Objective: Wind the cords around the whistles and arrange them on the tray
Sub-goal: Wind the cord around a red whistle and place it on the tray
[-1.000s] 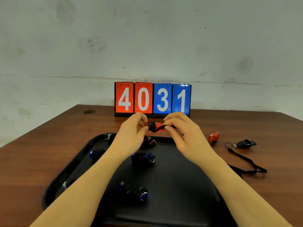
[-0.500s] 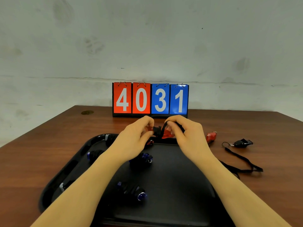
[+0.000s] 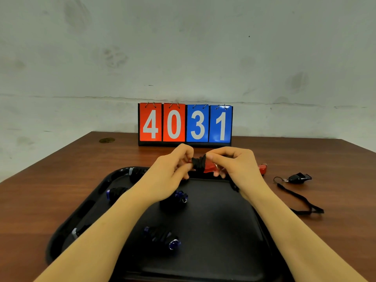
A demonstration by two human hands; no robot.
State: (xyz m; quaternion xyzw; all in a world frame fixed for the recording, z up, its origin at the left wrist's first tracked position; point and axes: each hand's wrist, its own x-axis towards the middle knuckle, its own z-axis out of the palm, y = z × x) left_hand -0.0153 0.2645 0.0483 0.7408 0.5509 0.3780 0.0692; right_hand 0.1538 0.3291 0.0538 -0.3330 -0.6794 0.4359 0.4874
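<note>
I am in the winding step: I hold a red whistle (image 3: 210,167) above the far edge of the tray (image 3: 234,251), and its black cord (image 3: 198,164) already makes several turns around the middle of it. I judge the winding of this one is almost finished. The next move, I think, is to tuck the loose end so it does not open, and then to lay the whistle on the tray.

From left to right: my left hand (image 3: 169,173) pinches the left end of the whistle, fingers curled and pressed together on it. My right hand (image 3: 237,166) pinches at the cord and the right end, with thumb and fingers closed on it; I cannot tell exactly where the free end of the cord is.

On the tray, wound whistles lie from about 9 to 6 o'clock of my hands. At 3 o'clock, on the table (image 3: 335,231), another red whistle (image 3: 262,169) and a black whistle (image 3: 300,177) with loose cord wait, not yet wound.
</note>
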